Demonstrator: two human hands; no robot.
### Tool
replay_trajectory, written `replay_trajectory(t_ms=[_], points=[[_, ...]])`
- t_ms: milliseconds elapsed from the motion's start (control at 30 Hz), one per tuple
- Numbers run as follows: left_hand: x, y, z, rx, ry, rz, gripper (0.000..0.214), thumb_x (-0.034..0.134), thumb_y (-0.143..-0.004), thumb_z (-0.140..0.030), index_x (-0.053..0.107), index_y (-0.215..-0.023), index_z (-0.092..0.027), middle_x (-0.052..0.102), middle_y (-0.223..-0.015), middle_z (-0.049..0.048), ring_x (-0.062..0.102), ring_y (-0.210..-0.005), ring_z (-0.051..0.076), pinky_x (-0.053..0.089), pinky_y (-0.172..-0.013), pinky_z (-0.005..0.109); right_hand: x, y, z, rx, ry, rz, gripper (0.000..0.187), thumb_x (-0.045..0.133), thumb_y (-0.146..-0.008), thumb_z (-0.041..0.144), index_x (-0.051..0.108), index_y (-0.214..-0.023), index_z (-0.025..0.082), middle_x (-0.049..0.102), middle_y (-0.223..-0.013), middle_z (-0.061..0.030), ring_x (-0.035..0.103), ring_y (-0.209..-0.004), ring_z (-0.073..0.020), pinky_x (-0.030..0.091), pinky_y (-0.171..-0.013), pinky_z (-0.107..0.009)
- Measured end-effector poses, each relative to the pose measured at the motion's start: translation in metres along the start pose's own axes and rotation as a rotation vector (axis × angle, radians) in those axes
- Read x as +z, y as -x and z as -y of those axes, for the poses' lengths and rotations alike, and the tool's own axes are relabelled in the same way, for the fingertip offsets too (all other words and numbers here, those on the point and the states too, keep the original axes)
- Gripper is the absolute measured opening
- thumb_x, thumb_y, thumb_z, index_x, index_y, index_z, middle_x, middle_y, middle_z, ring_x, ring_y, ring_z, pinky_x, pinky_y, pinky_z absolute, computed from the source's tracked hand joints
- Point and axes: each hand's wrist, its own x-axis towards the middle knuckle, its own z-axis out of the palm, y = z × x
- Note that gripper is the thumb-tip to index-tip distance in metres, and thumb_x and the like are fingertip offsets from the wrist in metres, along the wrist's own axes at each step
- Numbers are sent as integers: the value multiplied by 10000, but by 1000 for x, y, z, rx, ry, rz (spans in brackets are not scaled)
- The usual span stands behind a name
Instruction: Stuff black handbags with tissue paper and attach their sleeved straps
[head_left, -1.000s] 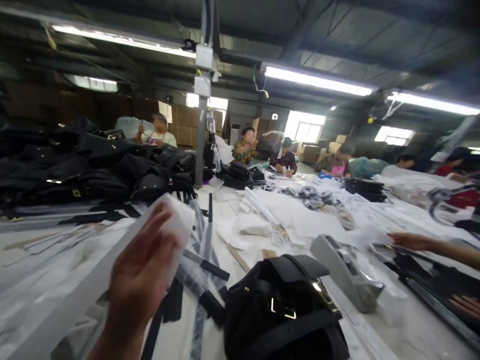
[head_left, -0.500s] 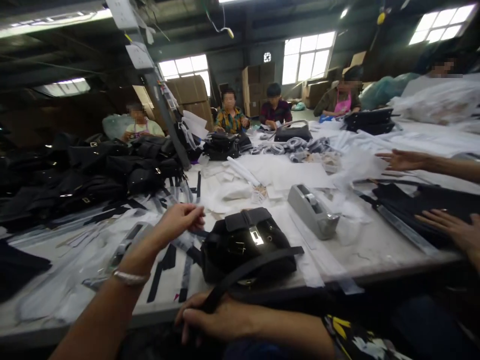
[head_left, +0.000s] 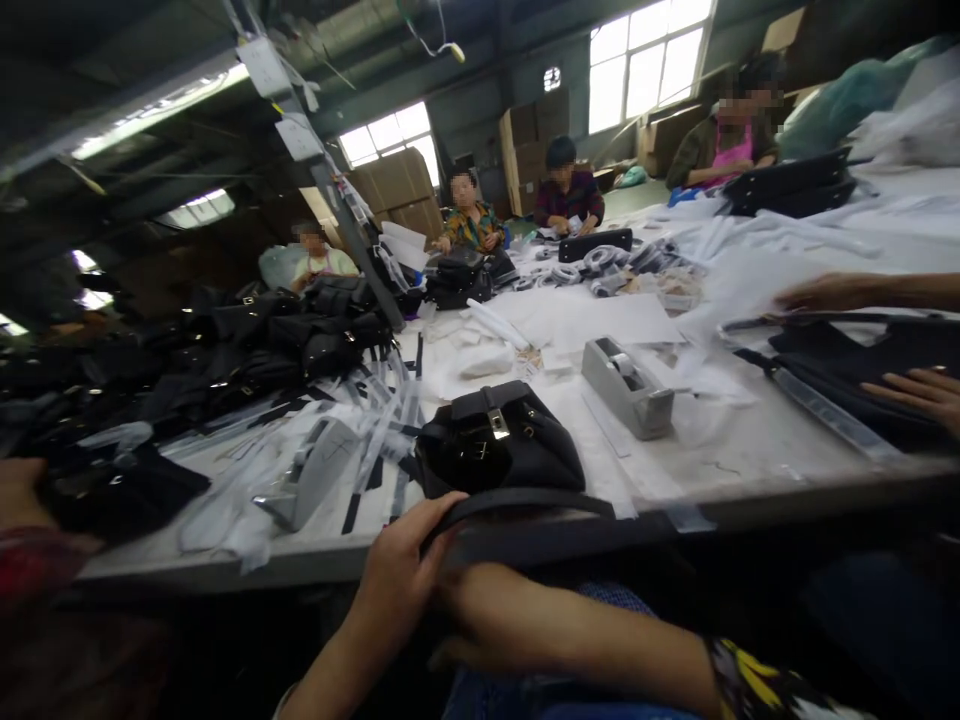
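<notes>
A black handbag (head_left: 540, 455) with a flap and a gold clasp stands on the table near its front edge. Its flat black strap (head_left: 517, 500) curves forward over that edge. My left hand (head_left: 409, 560) is closed around the strap's left end, thumb on top. Just below and to the right is my right hand (head_left: 487, 615), close to the left one. Its fingers are dark and blurred, so their grip is hidden. A grey tape dispenser (head_left: 646, 408) stands right of the bag, and a second grey dispenser (head_left: 319, 475) is on the left.
A large heap of black bags (head_left: 247, 350) covers the table's left side. Clear plastic strips (head_left: 386, 400) and white paper (head_left: 611, 315) lie behind the handbag. At right, a co-worker's hand (head_left: 919, 395) rests on a black bag (head_left: 847, 360). A red sleeve (head_left: 37, 565) shows at far left.
My left hand has come down and right from beside the bag to the strap, which it now grips. My right hand has moved off the strap's end, slightly lower and right. The view has shifted.
</notes>
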Motion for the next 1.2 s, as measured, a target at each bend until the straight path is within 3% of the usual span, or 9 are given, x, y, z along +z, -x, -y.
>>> replay_trajectory(t_ms=[100, 233, 300, 400, 500, 633, 800, 1000, 1200], points=[[3, 16, -1, 57, -95, -50, 271, 471, -986, -268, 671, -1166, -235, 751, -1059, 56, 718, -956, 196, 569, -829, 280, -7, 21, 12, -130, 92, -17, 198, 615, -929, 261, 710, -1084, 184, 737, -927, -52, 687, -832, -180, 538, -775, -259], [13, 24, -13, 232, -171, -62, 286, 443, -998, -274, 673, -1157, -210, 745, -956, 71, 719, -843, 198, 572, -743, 266, -33, 45, 17, -37, 354, -380, 376, 557, -966, 315, 592, -1318, 188, 665, -1251, -123, 598, -1170, -243, 443, -1043, -389], [13, 22, -14, 251, -175, -81, 295, 436, -1004, -274, 664, -1181, -213, 741, -961, 70, 716, -850, 191, 565, -755, 255, -46, 55, 7, 203, 270, -319, 396, 570, -957, 404, 603, -1294, 198, 672, -1230, -119, 604, -1154, -251, 451, -1032, -410], [6, 18, 5, 193, -150, -74, 300, 440, -1002, -260, 657, -1208, -250, 742, -1024, 52, 716, -917, 180, 549, -794, 230, -63, 75, -16, 534, -131, -53, 377, 551, -943, 509, 683, -978, 157, 709, -824, -50, 662, -763, -173, 534, -745, -287], [-5, 18, 37, 91, -99, -42, 292, 494, -979, -334, 671, -1209, -300, 747, -1074, 36, 717, -958, 197, 546, -813, 232, -84, 96, -30, 646, -351, -58, 385, 601, -902, 524, 649, -867, 144, 618, -664, 9, 562, -584, -107, 456, -592, -214], [-9, 11, 45, -39, 115, 186, 530, 562, -862, -638, 632, -1291, -335, 747, -1101, 48, 711, -961, 260, 559, -802, 284, -110, 93, -21, 620, -214, -94, 310, 609, -910, 441, 665, -842, 144, 635, -699, 11, 521, -573, -83, 413, -580, -196], [-2, -25, -7, -151, 416, 545, 520, 470, -919, -627, 609, -1280, -280, 717, -841, 11, 656, -698, 181, 523, -668, 251, -128, 50, -4, 528, -169, 46, 282, 637, -890, 405, 708, -1003, 156, 669, -745, 7, 574, -604, -99, 433, -571, -190], [-19, -56, -6, -236, 258, 455, 255, 578, -910, -461, 703, -1008, -261, 741, -975, 4, 672, -927, 200, 489, -833, 265, -154, 48, -9, 481, 16, -104, 224, 613, -908, 349, 733, -922, 160, 709, -799, -15, 638, -705, -128, 473, -682, -223], [-23, -78, -30, -234, 327, 544, 293, 556, -930, -464, 680, -1077, -243, 698, -796, -25, 630, -723, 150, 474, -685, 230, -148, 41, -12, 461, -238, -210, 281, 621, -907, 399, 719, -894, 136, 709, -765, -24, 589, -583, -93, 467, -570, -198]])
